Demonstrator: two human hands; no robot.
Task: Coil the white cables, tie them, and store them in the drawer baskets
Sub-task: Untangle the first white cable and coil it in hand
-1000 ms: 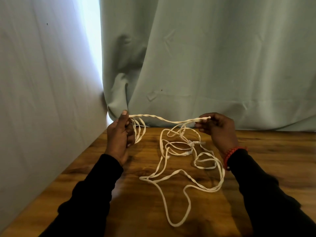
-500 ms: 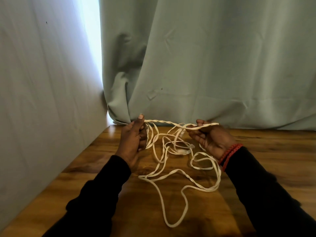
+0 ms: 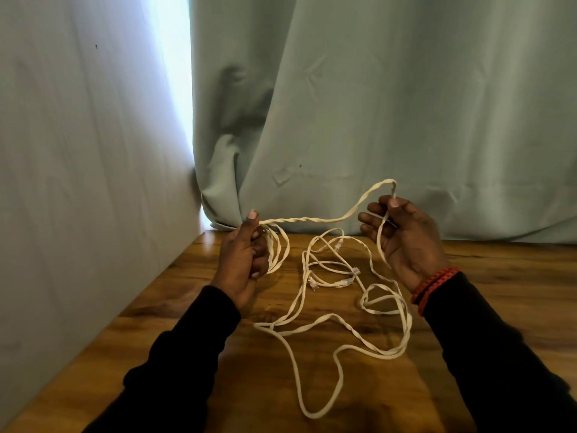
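Stretching left to right between both hands, the white cable (image 3: pixel 315 219) ran taut-ish; the left hand (image 3: pixel 242 260) clenched several coils, the right hand (image 3: pixel 402 242) pinched a loop, the rest tangled on the counter (image 3: pixel 499 292).

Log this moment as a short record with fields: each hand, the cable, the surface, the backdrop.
left hand: grips a few finished loops of the white cable
right hand: pinches a raised strand, palm up
cable: twisted span runs between the hands; the rest lies loose on the table, clear plugs showing
surface: wooden table
backdrop: pale green curtain
wrist: red bracelet on the right
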